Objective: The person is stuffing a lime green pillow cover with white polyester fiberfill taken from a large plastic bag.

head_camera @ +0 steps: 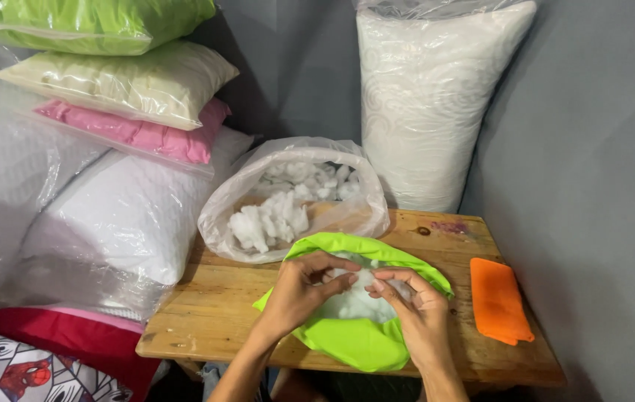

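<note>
the left hand [299, 292] and the right hand [416, 311] meet over the open mouth of a lime-green pillow cover [354, 341], each grip narrow, fingertips pinched on the clump of white fibre stuffing [358, 298] that fills the opening. the cover lies on the near middle of the wooden counter [205, 298], its lower edge reaching the front rim. just behind it, touching its far edge, sits a clear plastic bag [299, 195] lying open with more white stuffing inside. to the right, apart from the cover, a folded orange cloth [497, 299] lies flat on the counter. behind, a tall white pillow in plastic wrap [429, 104] stands against the grey wall. at the left, a stack of wrapped pillows [116, 112] in green, cream, pink and white leans beside the counter.
</note>
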